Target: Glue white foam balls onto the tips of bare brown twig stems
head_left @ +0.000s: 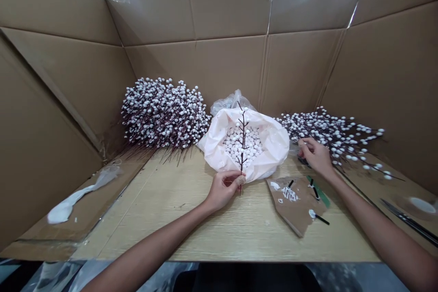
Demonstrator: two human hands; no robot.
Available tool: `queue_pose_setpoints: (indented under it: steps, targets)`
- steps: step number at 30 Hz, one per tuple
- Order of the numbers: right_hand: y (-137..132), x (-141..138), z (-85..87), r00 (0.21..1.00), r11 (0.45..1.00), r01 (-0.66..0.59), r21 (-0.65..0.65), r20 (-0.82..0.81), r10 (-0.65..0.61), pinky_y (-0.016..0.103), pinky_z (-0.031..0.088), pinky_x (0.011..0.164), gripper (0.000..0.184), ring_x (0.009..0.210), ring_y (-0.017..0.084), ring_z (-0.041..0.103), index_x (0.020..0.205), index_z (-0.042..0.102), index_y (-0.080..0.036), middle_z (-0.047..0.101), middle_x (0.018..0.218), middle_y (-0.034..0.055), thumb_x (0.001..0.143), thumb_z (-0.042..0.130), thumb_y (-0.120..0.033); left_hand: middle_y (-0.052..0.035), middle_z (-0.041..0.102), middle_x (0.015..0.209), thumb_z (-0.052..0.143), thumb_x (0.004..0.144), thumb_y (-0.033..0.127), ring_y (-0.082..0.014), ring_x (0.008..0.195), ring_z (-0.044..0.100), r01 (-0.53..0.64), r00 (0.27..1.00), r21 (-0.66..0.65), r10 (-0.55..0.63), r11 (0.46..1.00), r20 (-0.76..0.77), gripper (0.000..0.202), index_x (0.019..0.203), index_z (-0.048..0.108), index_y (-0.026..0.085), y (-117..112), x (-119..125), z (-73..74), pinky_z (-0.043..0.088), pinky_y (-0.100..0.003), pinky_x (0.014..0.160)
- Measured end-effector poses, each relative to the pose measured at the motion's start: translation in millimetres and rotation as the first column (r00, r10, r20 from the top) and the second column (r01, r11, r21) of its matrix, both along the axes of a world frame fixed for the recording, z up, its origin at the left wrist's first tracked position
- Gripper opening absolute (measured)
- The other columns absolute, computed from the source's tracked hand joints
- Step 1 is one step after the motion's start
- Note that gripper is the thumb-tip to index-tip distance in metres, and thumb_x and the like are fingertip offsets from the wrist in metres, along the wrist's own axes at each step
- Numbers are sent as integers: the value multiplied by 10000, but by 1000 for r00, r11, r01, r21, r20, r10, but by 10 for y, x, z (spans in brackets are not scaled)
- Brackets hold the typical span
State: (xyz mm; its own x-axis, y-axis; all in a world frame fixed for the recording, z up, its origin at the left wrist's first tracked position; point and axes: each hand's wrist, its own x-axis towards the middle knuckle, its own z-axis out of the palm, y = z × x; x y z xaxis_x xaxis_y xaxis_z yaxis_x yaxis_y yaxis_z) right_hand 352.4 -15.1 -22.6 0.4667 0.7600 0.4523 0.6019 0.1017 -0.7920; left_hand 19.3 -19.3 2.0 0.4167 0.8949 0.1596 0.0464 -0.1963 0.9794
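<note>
My left hand [224, 187] pinches the bottom of a dark twig stem [242, 139] and holds it upright in front of a pink plastic bag [277, 143] filled with small white balls [251, 143]. A few white balls sit on the twig's side branches. My right hand [315, 155] rests with curled fingers at the edge of a flat-lying pile of beaded stems [337, 134], closed on something small I cannot make out.
A big bundle of finished white-beaded stems [164, 114] stands at the back left. A cardboard scrap [296, 210] with white glue blobs and black sticks lies by my right hand. Cardboard walls [219, 45] enclose the wooden table [191, 223]. A white blob [73, 200] lies left.
</note>
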Motion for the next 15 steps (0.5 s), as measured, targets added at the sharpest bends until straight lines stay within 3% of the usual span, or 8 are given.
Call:
queue_pose_setpoints:
  steps: [15]
  targets:
    - [13, 10, -29, 998, 999, -40, -6, 38, 41, 273, 431, 477, 300, 445, 172, 548, 844, 610, -196, 596, 507, 8, 835, 498, -474, -59, 669, 644, 728, 703, 433, -117, 527, 562, -1, 1000, -1, 1, 1000, 9, 369, 816, 740, 82, -24, -4, 12, 472, -233, 528]
